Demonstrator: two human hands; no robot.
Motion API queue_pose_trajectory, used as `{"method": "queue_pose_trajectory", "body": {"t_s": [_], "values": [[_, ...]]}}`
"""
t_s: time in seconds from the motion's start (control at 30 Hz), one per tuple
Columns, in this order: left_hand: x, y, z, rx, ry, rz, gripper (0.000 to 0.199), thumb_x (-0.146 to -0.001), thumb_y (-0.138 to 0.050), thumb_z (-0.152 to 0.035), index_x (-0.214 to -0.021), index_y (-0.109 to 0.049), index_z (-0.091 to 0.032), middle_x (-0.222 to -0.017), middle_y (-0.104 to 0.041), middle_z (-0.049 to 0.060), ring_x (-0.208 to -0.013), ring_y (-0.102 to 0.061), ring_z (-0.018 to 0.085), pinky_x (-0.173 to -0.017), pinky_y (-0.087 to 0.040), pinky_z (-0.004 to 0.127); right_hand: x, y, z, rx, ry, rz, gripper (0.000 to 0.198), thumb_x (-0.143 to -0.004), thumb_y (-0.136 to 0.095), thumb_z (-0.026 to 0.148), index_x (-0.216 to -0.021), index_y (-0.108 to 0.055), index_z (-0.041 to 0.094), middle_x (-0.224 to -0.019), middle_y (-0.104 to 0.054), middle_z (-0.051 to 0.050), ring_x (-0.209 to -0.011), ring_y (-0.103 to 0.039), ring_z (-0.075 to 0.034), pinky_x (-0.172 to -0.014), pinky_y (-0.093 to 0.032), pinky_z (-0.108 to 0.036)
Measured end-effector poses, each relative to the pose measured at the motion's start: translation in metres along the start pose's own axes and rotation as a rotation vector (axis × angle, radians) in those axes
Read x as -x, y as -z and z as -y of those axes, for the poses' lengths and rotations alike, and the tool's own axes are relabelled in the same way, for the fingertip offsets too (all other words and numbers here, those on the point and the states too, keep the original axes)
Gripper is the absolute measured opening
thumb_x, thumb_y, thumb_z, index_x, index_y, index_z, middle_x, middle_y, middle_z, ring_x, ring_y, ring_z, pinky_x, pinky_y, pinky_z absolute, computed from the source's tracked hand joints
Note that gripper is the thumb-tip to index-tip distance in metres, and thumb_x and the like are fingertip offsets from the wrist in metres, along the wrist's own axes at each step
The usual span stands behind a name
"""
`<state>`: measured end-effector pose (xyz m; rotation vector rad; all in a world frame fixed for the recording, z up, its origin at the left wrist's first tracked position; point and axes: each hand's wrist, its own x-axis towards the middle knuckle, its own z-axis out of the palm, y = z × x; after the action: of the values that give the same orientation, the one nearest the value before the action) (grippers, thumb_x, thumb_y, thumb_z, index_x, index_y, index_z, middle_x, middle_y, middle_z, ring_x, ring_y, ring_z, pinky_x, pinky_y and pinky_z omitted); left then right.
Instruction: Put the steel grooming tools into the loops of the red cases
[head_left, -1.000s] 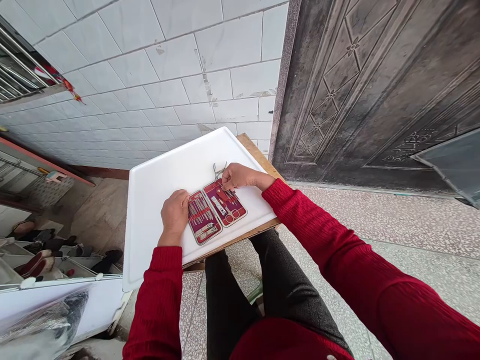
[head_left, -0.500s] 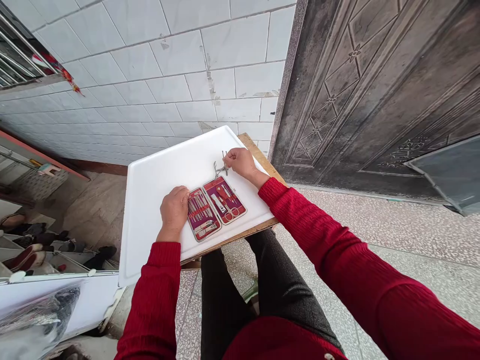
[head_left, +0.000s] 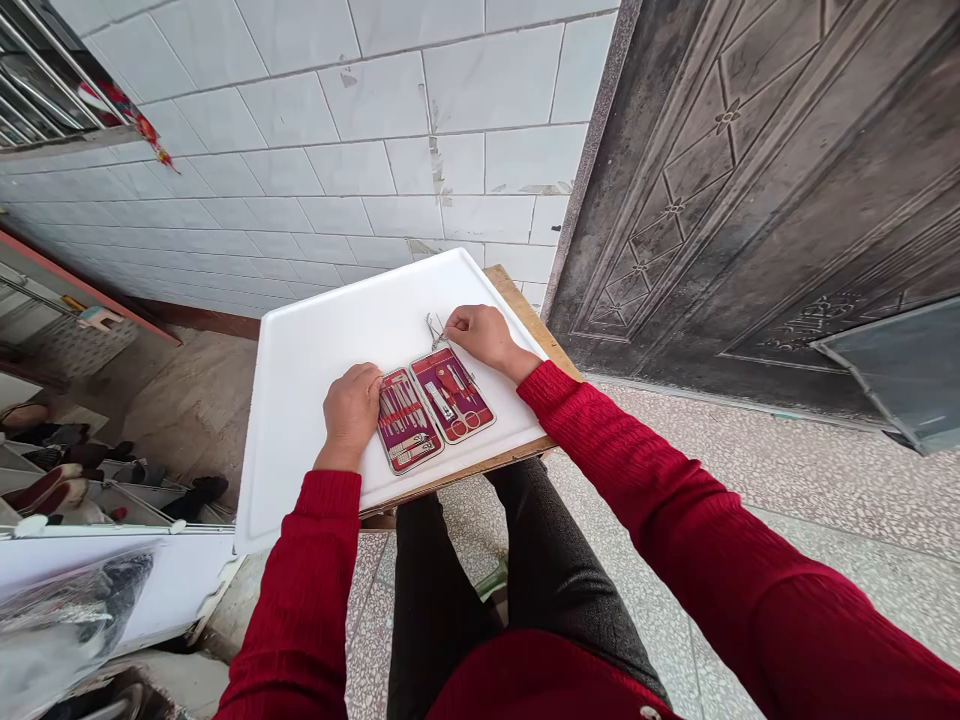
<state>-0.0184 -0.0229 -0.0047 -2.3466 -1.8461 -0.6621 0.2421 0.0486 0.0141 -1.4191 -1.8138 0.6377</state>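
An open manicure case [head_left: 448,437] with a red and purple lining lies on a white board [head_left: 315,330]. Several metal tools fill both halves, among them scissors [head_left: 465,424] and nail clippers [head_left: 439,401] in the right half. My left hand [head_left: 351,405] is closed at the case's left edge, its fingertips partly hidden. Just beyond the right half, my right hand [head_left: 480,332] pinches a slim metal tool [head_left: 440,322], too small to name for sure. Close to those fingertips, a nipper-like metal tool [head_left: 432,330] lies at the case's far edge.
The board rests on a wooden table [head_left: 517,300] against a tiled wall [head_left: 360,120]. A dark metal door [head_left: 712,200] stands at the right. Shoes [head_left: 56,490] fill a rack at the lower left, with a plastic bag [head_left: 82,610] nearer.
My right hand has come slightly down and nearer the case, and the slim tool has tipped from upright to slanted. My left hand stays at the case edge. The view has shifted slightly.
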Motion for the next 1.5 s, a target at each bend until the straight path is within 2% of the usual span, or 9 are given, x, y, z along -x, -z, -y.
{"method": "queue_pose_trajectory", "body": {"t_s": [0.17,0.3,0.5,0.73,0.83,0.97,1.13,1.33,1.5], "values": [[0.001,0.002,-0.003,0.006,-0.022,-0.006,0.032,-0.101,-0.041,-0.025,-0.092,-0.071,-0.023,-0.108,-0.075,0.005,-0.096,-0.066,0.022,-0.08,-0.049,0.033,0.025,0.01,0.022,-0.146,0.038,0.41,0.042,-0.084,-0.074,0.05,-0.06,-0.067,0.017,-0.055,-0.059,0.001,-0.053,-0.049,-0.011,-0.057,-0.036,-0.026],[0.001,0.001,-0.002,0.001,-0.041,-0.007,0.032,-0.102,-0.04,-0.025,-0.092,-0.071,-0.022,-0.107,-0.075,0.005,-0.096,-0.066,0.023,-0.081,-0.049,0.033,0.053,0.007,0.046,0.228,0.143,0.631,0.047,-0.078,-0.081,0.051,-0.049,-0.062,0.019,-0.049,-0.054,0.0,-0.055,-0.053,-0.014,-0.057,-0.032,-0.029],[0.001,0.0,-0.001,0.004,-0.059,-0.021,0.032,-0.101,-0.04,-0.025,-0.093,-0.07,-0.022,-0.107,-0.075,0.005,-0.097,-0.066,0.023,-0.081,-0.048,0.034,0.067,0.004,0.059,0.406,0.11,0.594,0.033,-0.081,-0.079,0.034,-0.054,-0.065,0.02,-0.055,-0.063,-0.002,-0.061,-0.06,-0.016,-0.055,-0.031,-0.029],[0.001,-0.001,-0.001,-0.005,-0.051,-0.027,0.03,-0.101,-0.041,-0.024,-0.091,-0.07,-0.023,-0.108,-0.075,0.005,-0.096,-0.066,0.023,-0.079,-0.047,0.035,0.072,0.0,0.066,0.582,0.101,0.562,0.039,-0.089,-0.069,0.053,-0.072,-0.074,0.018,-0.081,-0.076,-0.013,-0.081,-0.07,-0.025,-0.06,-0.039,-0.031],[0.002,-0.001,-0.001,-0.011,-0.041,-0.023,0.03,-0.101,-0.042,-0.023,-0.091,-0.07,-0.023,-0.107,-0.075,0.005,-0.095,-0.066,0.023,-0.078,-0.047,0.035,0.075,-0.005,0.072,0.602,0.09,0.503,0.031,-0.09,-0.068,0.042,-0.074,-0.073,0.017,-0.085,-0.076,-0.015,-0.087,-0.071,-0.027,-0.063,-0.041,-0.031],[0.002,0.0,-0.002,-0.009,-0.051,-0.02,0.032,-0.101,-0.04,-0.023,-0.088,-0.069,-0.023,-0.102,-0.073,0.005,-0.092,-0.064,0.023,-0.076,-0.046,0.035,0.076,0.01,0.06,0.267,-0.018,0.604,0.036,-0.083,-0.07,0.029,-0.052,-0.055,0.019,-0.056,-0.062,-0.004,-0.058,-0.06,-0.016,-0.055,-0.037,-0.027],[0.002,0.002,-0.004,-0.031,-0.047,-0.017,0.031,-0.102,-0.041,-0.023,-0.082,-0.065,-0.023,-0.097,-0.072,0.004,-0.087,-0.063,0.022,-0.072,-0.043,0.035,0.06,0.038,0.033,-0.256,-0.168,0.634,0.027,-0.082,-0.06,0.026,-0.057,-0.055,0.019,-0.043,-0.045,0.006,-0.041,-0.034,-0.007,-0.045,-0.025,-0.024],[0.002,0.005,-0.005,-0.014,-0.063,-0.009,0.029,-0.102,-0.042,-0.023,-0.083,-0.064,-0.023,-0.096,-0.072,0.004,-0.088,-0.063,0.022,-0.072,-0.043,0.034,0.021,0.026,0.018,0.343,-0.078,0.137,0.028,-0.089,-0.059,0.032,-0.067,-0.066,0.016,-0.07,-0.07,-0.006,-0.068,-0.06,-0.016,-0.06,-0.036,-0.027],[0.002,0.003,-0.004,-0.01,-0.062,-0.02,0.029,-0.102,-0.042,-0.023,-0.084,-0.065,-0.022,-0.1,-0.073,0.004,-0.09,-0.063,0.021,-0.074,-0.044,0.034,0.014,0.013,0.006,0.638,-0.103,0.181,0.029,-0.095,-0.055,0.038,-0.094,-0.076,0.018,-0.101,-0.078,-0.013,-0.09,-0.069,-0.024,-0.067,-0.039,-0.03]]}}
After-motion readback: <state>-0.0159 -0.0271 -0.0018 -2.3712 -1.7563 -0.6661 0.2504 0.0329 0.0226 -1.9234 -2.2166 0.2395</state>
